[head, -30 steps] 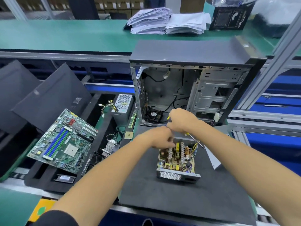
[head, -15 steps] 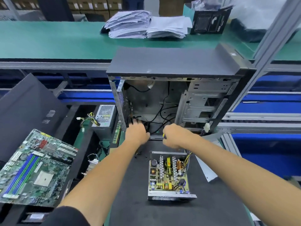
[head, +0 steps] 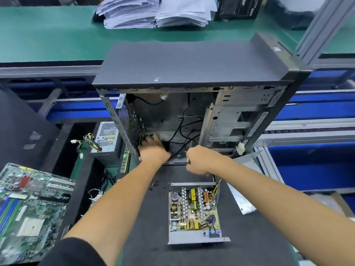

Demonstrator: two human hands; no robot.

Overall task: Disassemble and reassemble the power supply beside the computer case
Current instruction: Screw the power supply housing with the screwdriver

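Two hands busy: left hand (head: 153,150) reaches into computer case (head: 192,112) at 11 o'clock (fingers hidden, cannot tell); right hand (head: 199,160) fingers clamp screwdriver (head: 188,160). Keep clear of power supply (head: 194,210).

Hidden, cropped and blurred parts at the bench

The left hand's (head: 153,150) fingertips reach into the case (head: 192,66) and are lost among dark cables (head: 182,135), so what they touch cannot be told. The right hand (head: 199,160) covers all of the screwdriver (head: 188,160) but a yellow-and-black bit at the fist; the tip is hidden. The motherboard (head: 32,208) is cut off by the left edge. The paper stack (head: 153,12) and black box (head: 238,6) are cropped at the top. The loose screws (head: 153,184) on the mat (head: 146,227) are too small to count. The lower right corner is blurred.
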